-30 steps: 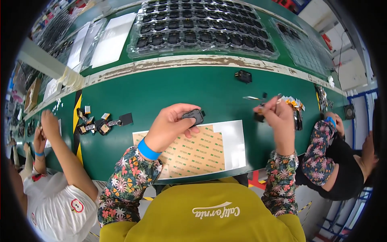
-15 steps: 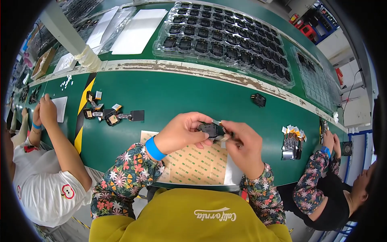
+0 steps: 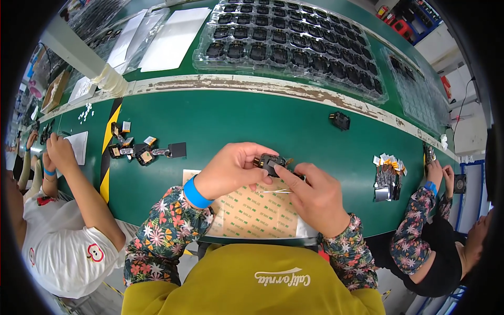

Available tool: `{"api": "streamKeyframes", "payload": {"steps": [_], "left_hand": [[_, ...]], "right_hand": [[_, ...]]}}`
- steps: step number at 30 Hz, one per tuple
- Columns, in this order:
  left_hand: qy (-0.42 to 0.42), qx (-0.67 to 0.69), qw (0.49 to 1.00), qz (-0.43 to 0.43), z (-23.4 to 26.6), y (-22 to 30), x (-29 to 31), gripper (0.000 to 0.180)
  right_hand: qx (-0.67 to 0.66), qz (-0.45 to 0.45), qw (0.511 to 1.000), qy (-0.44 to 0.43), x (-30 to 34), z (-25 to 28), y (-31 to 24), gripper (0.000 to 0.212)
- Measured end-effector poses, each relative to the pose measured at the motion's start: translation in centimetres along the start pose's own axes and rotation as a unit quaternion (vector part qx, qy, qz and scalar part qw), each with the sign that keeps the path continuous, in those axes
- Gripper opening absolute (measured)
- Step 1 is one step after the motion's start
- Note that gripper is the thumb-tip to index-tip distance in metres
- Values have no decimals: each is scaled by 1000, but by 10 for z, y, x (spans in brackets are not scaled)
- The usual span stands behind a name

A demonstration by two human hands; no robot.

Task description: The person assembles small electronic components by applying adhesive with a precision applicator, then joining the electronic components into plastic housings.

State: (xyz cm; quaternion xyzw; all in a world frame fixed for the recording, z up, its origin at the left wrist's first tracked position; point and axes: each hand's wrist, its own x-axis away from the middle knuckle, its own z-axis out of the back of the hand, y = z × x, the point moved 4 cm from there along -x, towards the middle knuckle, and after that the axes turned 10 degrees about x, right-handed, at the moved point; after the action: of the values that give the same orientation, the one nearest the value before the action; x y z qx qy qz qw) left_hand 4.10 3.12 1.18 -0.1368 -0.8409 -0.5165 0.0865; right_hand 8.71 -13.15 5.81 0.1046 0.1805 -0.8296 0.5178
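Between the fingers and thumb of my left hand (image 3: 226,170) is a small black plastic housing (image 3: 269,161), held above the sheet. My right hand (image 3: 320,197) is closed around tweezers (image 3: 275,191), whose thin silvery prongs stick out below the housing. Its thumb presses on the housing's face. A little brownish piece shows at the housing's right edge, too small to make out. Under both hands lies a tan backing sheet (image 3: 252,212) with green print. Another black housing (image 3: 339,121) rests alone on the green table, farther off to the right.
Several housings with flat cables (image 3: 143,152) lie at left, near yellow-black tape (image 3: 108,152). A bundle of flex cables with white-orange ends (image 3: 388,178) is at right. Beyond a worn ledge (image 3: 252,86) stands a clear tray (image 3: 202,62) of housings. Co-workers sit on both sides.
My right thumb has moved onto the housing's face, and the tweezer prongs now show below it. My left hand still holds the housing. The view has shifted slightly.
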Motion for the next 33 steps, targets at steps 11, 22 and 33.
{"api": "streamKeyframes", "payload": {"steps": [11, 22, 33], "left_hand": [[9, -20, 1000, 3, -1, 1, 0, 38], [9, -51, 999, 3, -1, 0, 0, 37], [63, -63, 996, -3, 2, -8, -2, 12]], "right_hand": [[1, 11, 1000, -5, -1, -2, -2, 46], [65, 44, 997, -11, 2, -4, -4, 46], [64, 44, 997, -17, 0, -6, -9, 40]]}}
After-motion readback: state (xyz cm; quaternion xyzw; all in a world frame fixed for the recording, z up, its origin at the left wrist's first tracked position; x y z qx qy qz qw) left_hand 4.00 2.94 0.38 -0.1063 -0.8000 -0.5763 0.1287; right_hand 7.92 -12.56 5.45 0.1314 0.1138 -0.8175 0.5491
